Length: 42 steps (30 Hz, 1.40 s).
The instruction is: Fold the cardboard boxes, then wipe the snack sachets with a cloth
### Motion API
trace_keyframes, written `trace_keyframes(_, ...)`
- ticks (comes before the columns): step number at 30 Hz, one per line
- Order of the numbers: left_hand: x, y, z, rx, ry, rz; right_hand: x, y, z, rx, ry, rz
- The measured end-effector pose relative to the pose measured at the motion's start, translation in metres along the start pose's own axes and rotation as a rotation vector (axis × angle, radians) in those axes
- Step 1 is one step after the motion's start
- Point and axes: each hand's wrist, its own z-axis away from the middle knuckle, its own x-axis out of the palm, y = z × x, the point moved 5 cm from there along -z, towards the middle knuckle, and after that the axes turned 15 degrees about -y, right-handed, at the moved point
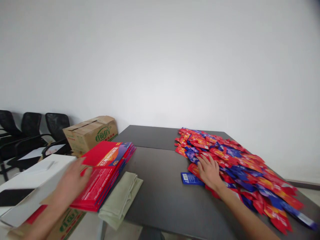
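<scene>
Our cartons (pixel 100 178) lie flat, sachets (pixel 242 163) loose beneath our spread right hand (pixel 209 169); blurred left hand's (pixel 73 181) grip we cannot tell.

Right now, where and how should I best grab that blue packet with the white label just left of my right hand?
I'd pinch the blue packet by its labelled end, coming from the left: it lies flat with that end out on the table, while the opposite end reaches the pile of packets, close to your right hand.
</scene>
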Motion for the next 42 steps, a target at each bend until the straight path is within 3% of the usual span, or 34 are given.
trace_keyframes(2,0.031,0.063,0.005,0.144,0.004,0.035,-0.006,-0.015,0.024,-0.054,0.003,0.015)
trace_keyframes(5,0.076,0.165,0.028,0.326,-0.125,0.01,-0.006,-0.029,0.059,-0.1,-0.026,0.005)
trace_keyframes(8,0.112,0.246,0.05,0.409,-0.283,0.005,-0.003,-0.033,0.082,-0.08,-0.043,-0.014)
trace_keyframes(12,0.144,0.315,0.06,0.4,-0.406,0.054,0.001,-0.03,0.092,-0.033,-0.063,-0.022)
trace_keyframes(16,0.163,0.353,0.059,0.37,-0.456,0.072,0.007,-0.025,0.088,0.041,-0.064,-0.006)
trace_keyframes(20,0.177,0.364,0.063,0.353,-0.452,0.139,0.021,-0.021,0.082,0.082,-0.044,0.034)
trace_keyframes(27,0.191,0.36,0.066,0.378,-0.483,0.218,0.043,-0.022,0.075,0.085,-0.076,0.113)
trace_keyframes(34,0.178,0.342,0.062,0.347,-0.413,0.206,0.038,-0.033,0.074,0.072,0.004,0.116)
trace_keyframes(38,0.158,0.313,0.057,0.325,-0.327,0.16,0.033,-0.07,0.06,-0.057,0.068,0.008)
trace_keyframes(42,0.14,0.272,0.049,0.288,-0.222,0.13,0.033,-0.139,0.036,-0.286,0.051,-0.158)
